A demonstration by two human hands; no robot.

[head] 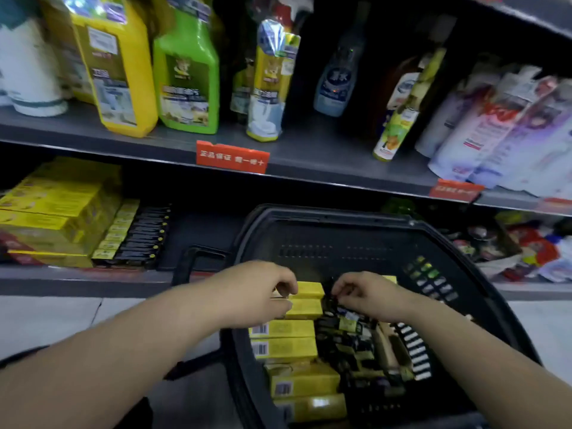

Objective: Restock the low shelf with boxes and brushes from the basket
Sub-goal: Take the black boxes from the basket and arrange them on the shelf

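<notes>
Two bare hands reach into the black plastic shopping basket (483,292) before the low shelf (77,275): the left hand (263,289) curls around a yellow cardboard box (306,308), the right hand (362,292) pinches a dark packaged brush (343,320) beside it.

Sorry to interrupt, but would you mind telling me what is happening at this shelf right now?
A person is crouched over a black basket set in front of the low shelf. The left hand grips a yellow box at the far end of a row of such boxes, while the right hand pinches one of the dark brush packs beside them. The shelf already holds yellow boxes and a row of dark packs; much stock is still in the basket.
</notes>
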